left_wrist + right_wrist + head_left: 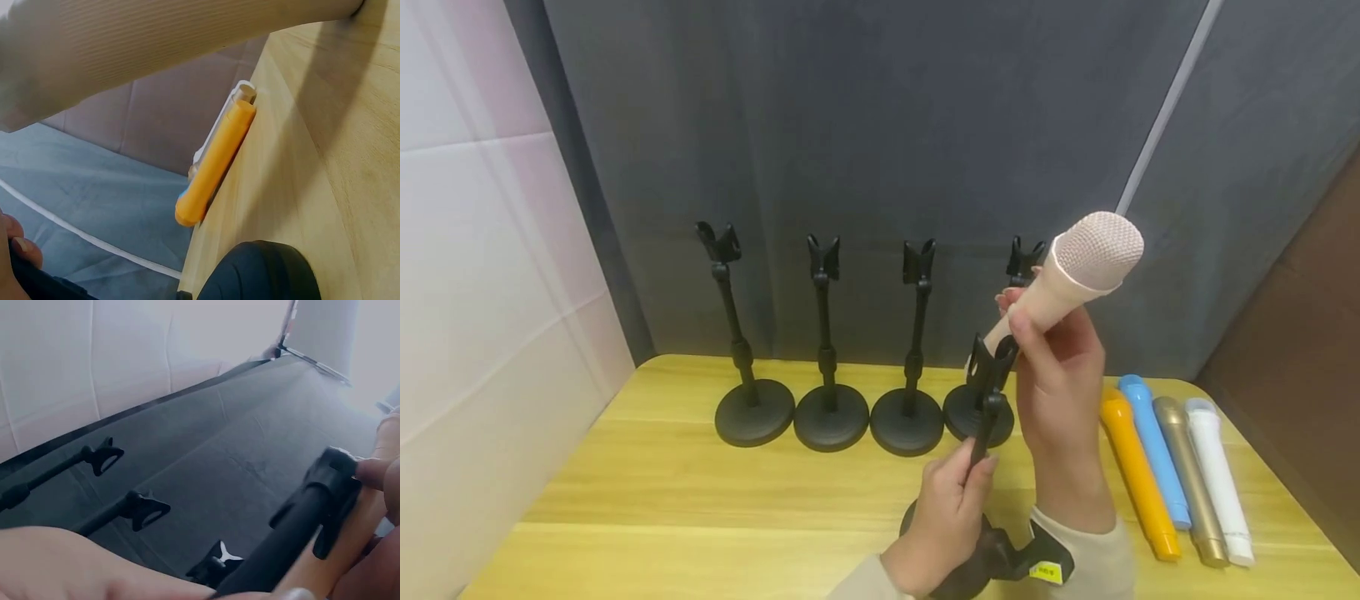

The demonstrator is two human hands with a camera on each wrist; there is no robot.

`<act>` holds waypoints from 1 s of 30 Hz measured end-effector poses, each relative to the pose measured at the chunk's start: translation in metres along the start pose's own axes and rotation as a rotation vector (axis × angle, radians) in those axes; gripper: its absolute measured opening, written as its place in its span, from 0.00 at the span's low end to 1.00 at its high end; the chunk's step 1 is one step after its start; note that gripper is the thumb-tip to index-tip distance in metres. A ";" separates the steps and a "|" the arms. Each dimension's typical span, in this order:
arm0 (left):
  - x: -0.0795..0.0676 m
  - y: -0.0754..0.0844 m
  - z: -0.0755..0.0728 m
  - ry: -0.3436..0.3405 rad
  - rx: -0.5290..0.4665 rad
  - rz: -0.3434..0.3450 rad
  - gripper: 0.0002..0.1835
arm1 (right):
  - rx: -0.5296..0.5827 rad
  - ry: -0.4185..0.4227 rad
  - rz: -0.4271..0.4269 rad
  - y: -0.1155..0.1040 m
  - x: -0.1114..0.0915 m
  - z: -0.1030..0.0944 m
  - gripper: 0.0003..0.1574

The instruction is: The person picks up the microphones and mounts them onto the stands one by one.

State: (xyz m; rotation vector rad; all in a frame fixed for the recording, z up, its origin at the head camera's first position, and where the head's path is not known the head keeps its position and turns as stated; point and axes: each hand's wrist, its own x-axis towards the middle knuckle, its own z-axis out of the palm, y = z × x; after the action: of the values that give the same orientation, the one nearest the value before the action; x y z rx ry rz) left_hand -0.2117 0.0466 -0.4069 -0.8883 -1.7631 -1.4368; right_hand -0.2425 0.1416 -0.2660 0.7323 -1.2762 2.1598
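I can't read any words from where I stand. The one bit of print I spot is on a small yellow label (1047, 572) on the black wrist mount (1049, 543) at the person's right sleeve (1105, 562): a short row of dark characters, too small and blurred for me to tell letters from numbers.

Left hand (942, 517) lower, right hand (1062, 379) higher, fingers (1034, 340) curled
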 end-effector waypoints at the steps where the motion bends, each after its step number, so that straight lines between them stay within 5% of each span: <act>1: 0.000 -0.001 0.000 0.004 0.003 0.008 0.15 | -0.010 -0.002 -0.019 0.001 0.000 0.001 0.26; 8: 0.003 -0.005 0.001 0.050 0.045 0.086 0.18 | -0.126 0.030 -0.041 0.004 -0.002 0.013 0.27; 15: 0.004 -0.008 0.002 0.077 0.114 0.145 0.19 | -0.186 -0.042 -0.044 0.004 -0.005 0.016 0.30; 30: 0.002 -0.009 0.002 0.081 0.119 0.162 0.20 | -0.318 -0.128 -0.036 0.004 -0.008 0.011 0.30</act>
State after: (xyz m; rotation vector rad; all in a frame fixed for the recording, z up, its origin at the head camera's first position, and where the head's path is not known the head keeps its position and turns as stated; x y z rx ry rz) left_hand -0.2200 0.0474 -0.4103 -0.8770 -1.6588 -1.2339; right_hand -0.2373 0.1289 -0.2697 0.7605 -1.6117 1.8450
